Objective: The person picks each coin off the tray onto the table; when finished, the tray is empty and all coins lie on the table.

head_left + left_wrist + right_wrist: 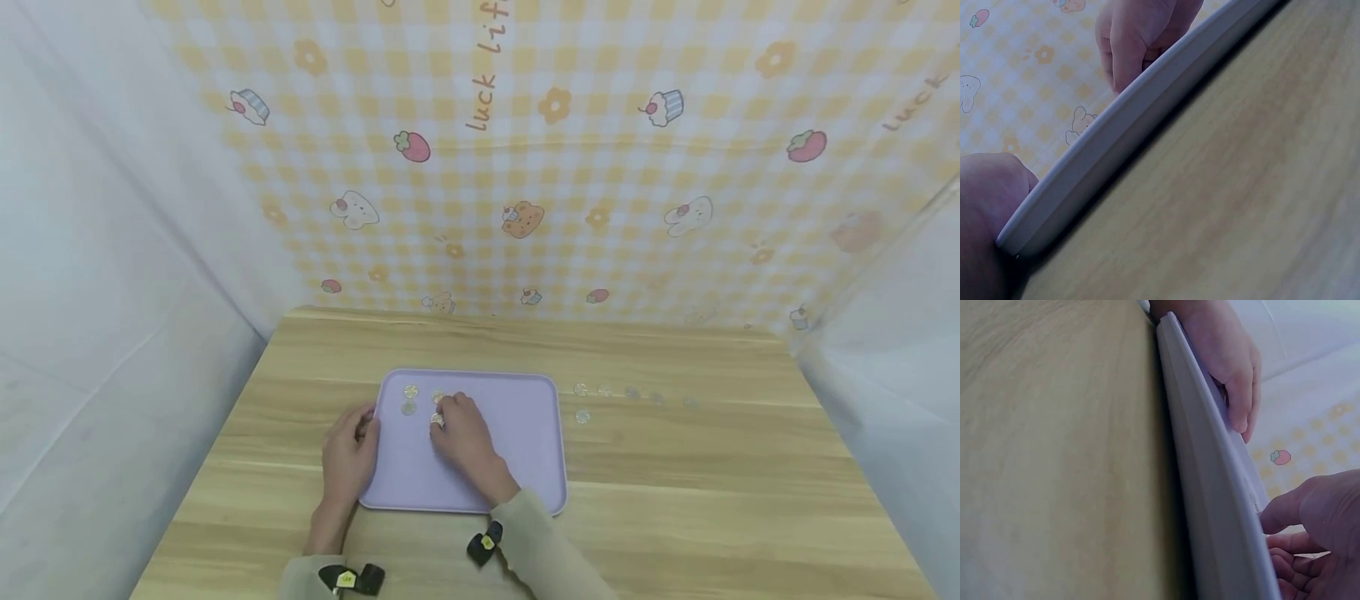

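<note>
A pale purple tray [517,442] lies on the wooden table. At its left rim, my left hand [349,454] holds the edge, thumb and fingers bent. Over the tray, my right hand [470,437] has its thumb and forefinger around a small round coin [437,419], pinching it at or near the tray surface. Just behind the fingers lies another coin [437,397], partly covered. Towards the tray's upper left lie a gold coin [411,391] and a duller coin [408,408]. Both wrist views show the tray's side close up; the pinched coin cannot be made out there.
Right of the tray, a row of silvery coins [604,390] runs along the table [675,500], with one more coin [582,416] in front. A checked cloth [480,183] hangs behind the table; white sheets [112,250] hang at both sides.
</note>
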Motion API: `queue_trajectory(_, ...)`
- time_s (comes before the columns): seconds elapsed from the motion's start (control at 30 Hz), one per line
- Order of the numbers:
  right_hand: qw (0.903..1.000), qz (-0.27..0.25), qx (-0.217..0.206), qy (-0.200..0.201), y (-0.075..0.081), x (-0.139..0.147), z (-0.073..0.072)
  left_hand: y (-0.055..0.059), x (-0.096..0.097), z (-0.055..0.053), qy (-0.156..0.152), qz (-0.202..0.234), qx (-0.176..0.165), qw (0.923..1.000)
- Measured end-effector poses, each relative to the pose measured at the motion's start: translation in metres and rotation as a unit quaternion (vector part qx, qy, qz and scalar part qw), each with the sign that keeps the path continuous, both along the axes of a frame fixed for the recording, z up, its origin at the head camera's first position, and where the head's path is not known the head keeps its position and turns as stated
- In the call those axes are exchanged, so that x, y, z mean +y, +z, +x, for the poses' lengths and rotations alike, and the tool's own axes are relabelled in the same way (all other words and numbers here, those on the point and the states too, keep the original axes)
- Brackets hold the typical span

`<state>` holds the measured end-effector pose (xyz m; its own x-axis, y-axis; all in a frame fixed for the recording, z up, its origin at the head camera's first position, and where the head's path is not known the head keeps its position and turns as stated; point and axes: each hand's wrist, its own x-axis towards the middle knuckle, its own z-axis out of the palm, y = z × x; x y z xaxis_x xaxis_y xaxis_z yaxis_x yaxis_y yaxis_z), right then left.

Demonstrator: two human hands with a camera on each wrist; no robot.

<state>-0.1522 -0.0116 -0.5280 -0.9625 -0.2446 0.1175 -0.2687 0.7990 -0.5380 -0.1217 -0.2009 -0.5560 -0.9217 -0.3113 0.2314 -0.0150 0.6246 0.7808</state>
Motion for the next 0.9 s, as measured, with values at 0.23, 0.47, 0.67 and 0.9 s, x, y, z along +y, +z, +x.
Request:
queue_trajectory(0.23, 0.9998, 0.018, -0.001, -0.007, 0.0, 0.0, -0.002, -0.001, 0.0, 0.0, -0.004, 0.0, 0.0, 1.0)
queue_trajectory(0.47, 0.9973, -0.001, -0.074, -0.004, 0.004, 0.005, -0.015, 0.001, 0.002, 0.0, -0.004, -0.002, -0.011, 0.9999)
queue_trajectory(0.67, 0.993, 0.014, -0.118, -0.004, 0.009, 0.003, -0.024, 0.002, 0.002, 0.0, -0.003, 0.0, -0.009, 1.0)
queue_trajectory(0.9, 0.9896, 0.0, -0.144, 0.005, 0.01, 0.002, -0.026, 0.001, 0.001, 0.001, 0.002, -0.003, -0.011, 0.9999)
